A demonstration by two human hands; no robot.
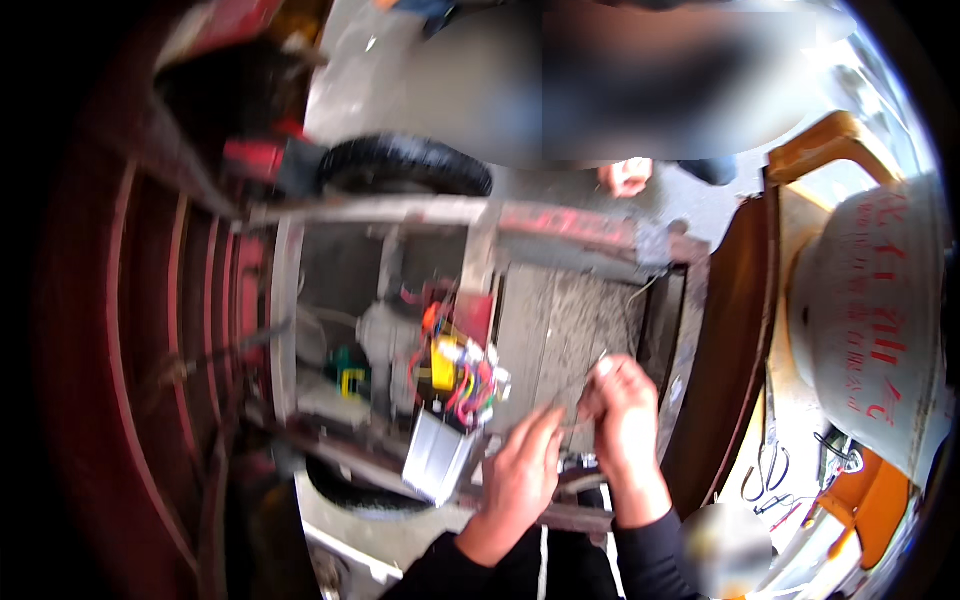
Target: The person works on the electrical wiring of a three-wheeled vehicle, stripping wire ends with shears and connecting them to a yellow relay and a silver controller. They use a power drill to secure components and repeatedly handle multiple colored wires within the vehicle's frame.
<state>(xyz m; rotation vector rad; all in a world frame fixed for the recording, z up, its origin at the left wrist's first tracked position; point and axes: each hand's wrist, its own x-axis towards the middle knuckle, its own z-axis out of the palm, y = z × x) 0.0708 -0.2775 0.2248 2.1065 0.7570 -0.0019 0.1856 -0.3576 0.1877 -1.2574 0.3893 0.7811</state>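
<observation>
My left hand [520, 465] has its fingers together on a thin wire [577, 420], beside a silver finned metal box [435, 455]. My right hand [625, 430] pinches the wire at a small pale end, over a weathered board [545, 310] inside a rusty red frame [565, 220]. Left of my hands lies a bundle of coloured wires with white connectors [470, 385] and a yellow part [443, 365]. A grey motor housing [385, 340] sits further left in the frame. The wire is blurred, so its exact path between my fingers is unclear.
A black tyre [400, 150] is beyond the frame. A co-worker's hand [625, 175] shows at the top. Red vehicle bodywork [150, 380] fills the left. At right are a wooden chair [820, 130], a pale metal container [860, 320], scissors [768, 470] and small tools.
</observation>
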